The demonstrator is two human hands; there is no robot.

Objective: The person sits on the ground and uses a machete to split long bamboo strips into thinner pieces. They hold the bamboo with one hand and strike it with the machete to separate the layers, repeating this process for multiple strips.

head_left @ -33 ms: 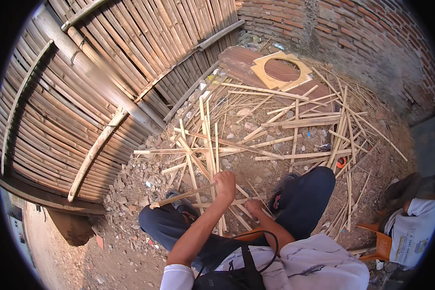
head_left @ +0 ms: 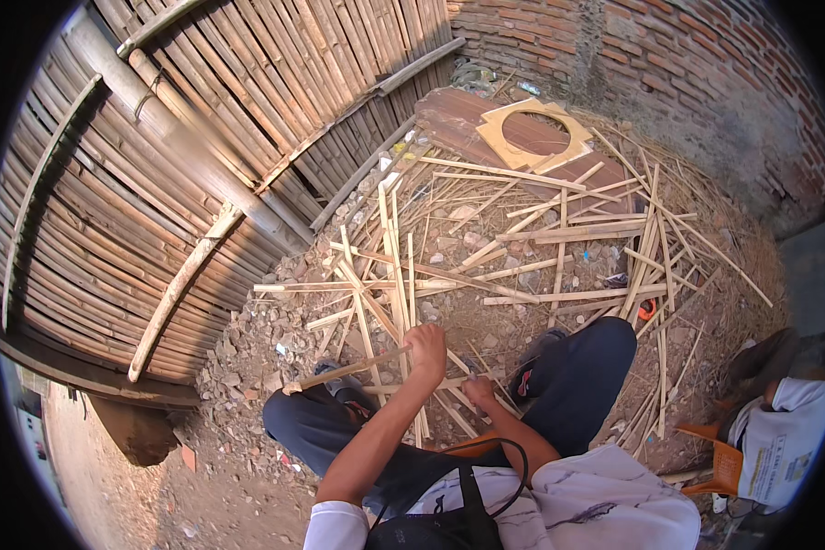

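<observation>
My left hand (head_left: 425, 352) is closed around a brownish bamboo strip (head_left: 348, 370), which slants down to the left over my left knee and has a ragged, pale end. Close by on the right, my right hand (head_left: 478, 391) is curled in a fist. Something small and dark shows at its top, too little to name. A pale bamboo strip (head_left: 390, 389) runs crosswise below my left hand toward the right one; whether the right fingers touch it I cannot tell. Beyond my hands, several split bamboo strips (head_left: 396, 266) lie crossed on the ground.
A bamboo-slat wall (head_left: 275, 92) rises at the left, a brick wall (head_left: 706, 82) at the back right. A yellowish board with a round hole (head_left: 566, 158) lies on a brown panel (head_left: 449, 115). Another person's white sleeve (head_left: 788, 440) and an orange chair (head_left: 726, 463) are at the right.
My right hand has shifted very slightly to the left. My left hand and the bamboo strip in it look the same.
</observation>
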